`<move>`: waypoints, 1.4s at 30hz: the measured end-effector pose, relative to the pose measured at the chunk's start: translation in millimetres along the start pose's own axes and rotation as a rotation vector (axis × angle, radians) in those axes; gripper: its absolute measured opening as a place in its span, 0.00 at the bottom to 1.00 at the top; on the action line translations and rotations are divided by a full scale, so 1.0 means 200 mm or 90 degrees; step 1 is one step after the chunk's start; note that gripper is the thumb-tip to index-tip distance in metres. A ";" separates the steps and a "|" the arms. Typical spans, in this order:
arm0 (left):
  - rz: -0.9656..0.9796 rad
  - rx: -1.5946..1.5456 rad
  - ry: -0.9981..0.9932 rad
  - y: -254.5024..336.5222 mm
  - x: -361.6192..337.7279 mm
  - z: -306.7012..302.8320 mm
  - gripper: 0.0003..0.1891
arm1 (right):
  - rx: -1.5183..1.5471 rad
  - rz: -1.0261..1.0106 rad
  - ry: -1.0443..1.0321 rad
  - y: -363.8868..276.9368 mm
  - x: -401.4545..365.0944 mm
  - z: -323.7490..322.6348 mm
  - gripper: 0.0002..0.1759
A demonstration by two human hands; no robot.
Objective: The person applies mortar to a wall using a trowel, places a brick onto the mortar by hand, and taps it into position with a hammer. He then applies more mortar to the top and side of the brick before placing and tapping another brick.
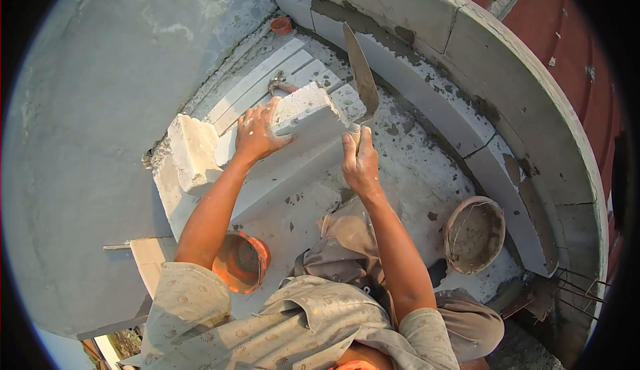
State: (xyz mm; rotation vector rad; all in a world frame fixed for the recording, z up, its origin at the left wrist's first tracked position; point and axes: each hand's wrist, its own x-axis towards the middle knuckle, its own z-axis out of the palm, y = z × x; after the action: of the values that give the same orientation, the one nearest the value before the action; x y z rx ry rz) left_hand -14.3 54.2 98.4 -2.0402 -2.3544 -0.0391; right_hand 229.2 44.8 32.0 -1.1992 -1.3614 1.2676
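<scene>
My left hand (pixel 259 132) rests with spread fingers on the left end of a white block (pixel 303 108), its thumb against the near side. My right hand (pixel 361 163) is wrapped round the handle of a trowel (pixel 361 73), whose long blade points away from me. The trowel's base is close to the block's right end. A hammer (pixel 285 87) lies behind the block on several long white strips (pixel 257 83). Left of my left hand stands a rough, broken white block (pixel 193 152).
An orange bucket (pixel 241 261) stands near my left elbow, and a round mortar bucket (pixel 474 235) is at the right. A curved block wall (pixel 533 113) with a lower course of white blocks (pixel 427 97) bounds the right side. A small orange pot (pixel 281 25) sits far back.
</scene>
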 end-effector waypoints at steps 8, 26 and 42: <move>0.023 0.025 0.040 -0.01 -0.01 0.02 0.55 | -0.049 0.008 -0.003 0.04 0.01 0.05 0.23; 0.022 0.001 0.017 0.03 -0.02 -0.02 0.53 | -0.149 0.121 -0.093 0.25 0.07 0.04 0.26; 0.040 0.005 0.039 0.02 -0.02 -0.01 0.54 | -0.127 0.037 -0.025 0.32 0.03 0.06 0.24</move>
State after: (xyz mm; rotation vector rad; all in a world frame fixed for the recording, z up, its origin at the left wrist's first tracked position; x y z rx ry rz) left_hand -9.5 51.4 100.1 -2.0770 -2.2496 -0.0891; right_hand 221.1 49.9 -33.4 -1.3653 -1.5202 1.2227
